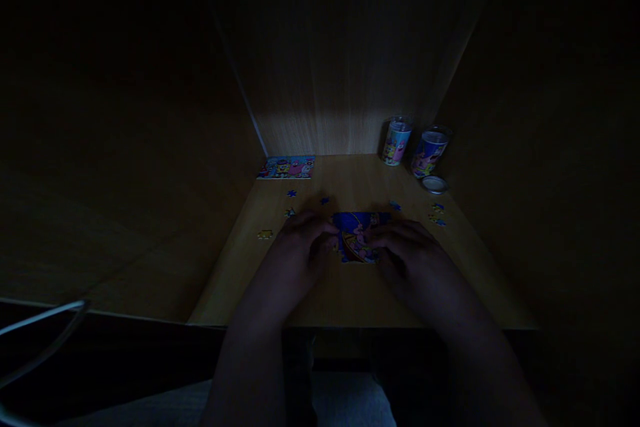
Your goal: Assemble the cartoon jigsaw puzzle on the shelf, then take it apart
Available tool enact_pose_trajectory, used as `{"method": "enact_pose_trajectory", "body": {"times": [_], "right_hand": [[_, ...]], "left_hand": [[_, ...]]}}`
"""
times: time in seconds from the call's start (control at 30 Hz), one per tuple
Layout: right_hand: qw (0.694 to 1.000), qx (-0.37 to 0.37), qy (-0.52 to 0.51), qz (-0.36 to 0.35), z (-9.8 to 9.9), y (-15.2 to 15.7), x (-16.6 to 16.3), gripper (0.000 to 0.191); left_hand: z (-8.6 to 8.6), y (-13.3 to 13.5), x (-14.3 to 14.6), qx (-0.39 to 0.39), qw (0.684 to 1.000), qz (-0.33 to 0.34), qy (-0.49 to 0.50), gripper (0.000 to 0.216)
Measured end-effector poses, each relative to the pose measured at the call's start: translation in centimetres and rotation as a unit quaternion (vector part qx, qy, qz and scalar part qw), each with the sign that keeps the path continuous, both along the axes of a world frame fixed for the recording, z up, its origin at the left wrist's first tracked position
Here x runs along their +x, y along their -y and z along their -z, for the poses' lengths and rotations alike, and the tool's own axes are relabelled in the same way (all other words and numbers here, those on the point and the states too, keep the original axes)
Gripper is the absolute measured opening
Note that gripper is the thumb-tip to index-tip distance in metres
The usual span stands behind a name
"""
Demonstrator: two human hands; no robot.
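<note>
A partly joined jigsaw puzzle (354, 250) lies flat on the wooden surface, mostly dark blue with a pink cartoon figure and a red-brown shape. My left hand (305, 240) grips its left edge, fingers bent and tips against the pieces. On the opposite side my right hand (407, 250) holds the puzzle, its fingertips resting over the right part of the picture. The palm sides of both hands are hidden, and the light is very dim. Close to my left fingers sit a loose blue puzzle piece (325, 201) and a blue-and-yellow piece (290, 213).
A finished-looking cartoon puzzle (287, 168) lies at the back left. Two printed cans (396, 143) stand back right, with a round lid (435, 185) before them. Loose pieces include a yellow one (265, 235) and a blue one (395, 205). Wooden panels (325, 80) enclose the surface.
</note>
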State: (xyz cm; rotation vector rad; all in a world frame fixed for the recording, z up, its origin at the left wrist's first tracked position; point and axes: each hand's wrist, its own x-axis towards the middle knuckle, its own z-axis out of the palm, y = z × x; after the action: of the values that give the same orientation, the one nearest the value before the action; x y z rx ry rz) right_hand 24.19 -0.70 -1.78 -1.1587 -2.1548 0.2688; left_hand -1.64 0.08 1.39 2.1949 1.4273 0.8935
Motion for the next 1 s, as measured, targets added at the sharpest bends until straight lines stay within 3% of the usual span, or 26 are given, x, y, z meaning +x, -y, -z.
{"method": "enact_pose_trajectory", "body": {"times": [0.23, 0.57, 0.77, 1.0], "right_hand": [[1.0, -0.001, 0.003, 0.006, -0.3, 0.2, -0.1, 0.032], [1.0, -0.009, 0.003, 0.013, -0.4, 0.3, -0.3, 0.029], [1.0, -0.01, 0.002, 0.019, -0.3, 0.3, -0.2, 0.031], [1.0, -0.001, -0.007, 0.023, -0.3, 0.3, -0.3, 0.037]], "left_hand": [[0.2, 0.0, -0.2, 0.0, 0.999, 0.026, -0.032, 0.045], [0.1, -0.1, 0.4, 0.025, 0.997, 0.057, -0.04, 0.038], [-1.5, 0.7, -0.1, 0.021, 0.992, -0.079, -0.096, 0.024], [-2.7, 1.8, -3.0, -0.053, 0.942, -0.212, -0.253, 0.028]]}}
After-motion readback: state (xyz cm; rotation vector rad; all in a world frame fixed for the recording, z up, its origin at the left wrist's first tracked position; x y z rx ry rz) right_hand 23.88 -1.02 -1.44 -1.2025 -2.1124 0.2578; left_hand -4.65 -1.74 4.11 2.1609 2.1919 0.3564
